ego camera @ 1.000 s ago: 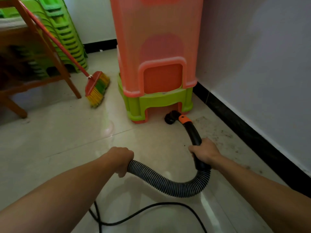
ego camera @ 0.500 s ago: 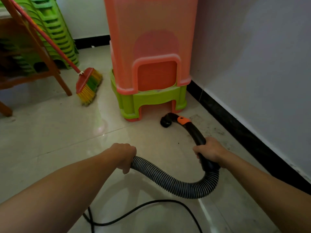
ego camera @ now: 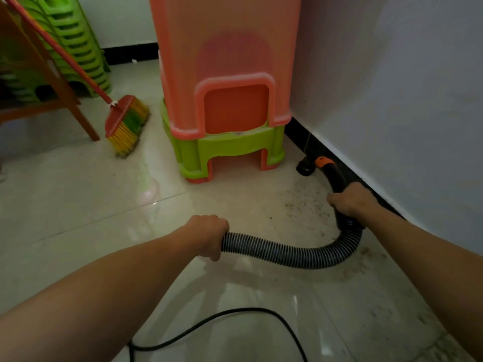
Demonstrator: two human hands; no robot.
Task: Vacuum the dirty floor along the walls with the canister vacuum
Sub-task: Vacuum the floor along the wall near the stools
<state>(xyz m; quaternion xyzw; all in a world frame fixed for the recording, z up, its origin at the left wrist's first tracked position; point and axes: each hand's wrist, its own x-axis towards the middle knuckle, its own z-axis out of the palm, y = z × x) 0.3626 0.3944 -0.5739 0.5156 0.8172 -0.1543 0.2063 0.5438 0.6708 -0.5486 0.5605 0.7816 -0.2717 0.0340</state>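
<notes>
Two-handed: left hand (ego camera: 209, 235) grips hose (ego camera: 282, 253), right hand (ego camera: 351, 199) wand (ego camera: 337, 176).

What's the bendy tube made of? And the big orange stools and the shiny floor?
The hose looks like flexible plastic, dark with pale ribs ringing it, and it is bent into a curve. The orange stools look like moulded plastic, slightly see-through with a smooth matte skin. The floor seems glazed tile: glossy, reflecting light, with thin joint lines.

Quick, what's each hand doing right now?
Left hand: gripping the grey ribbed flexible vacuum hose.
Right hand: gripping the black rigid vacuum handle tube behind its orange collar.
</notes>
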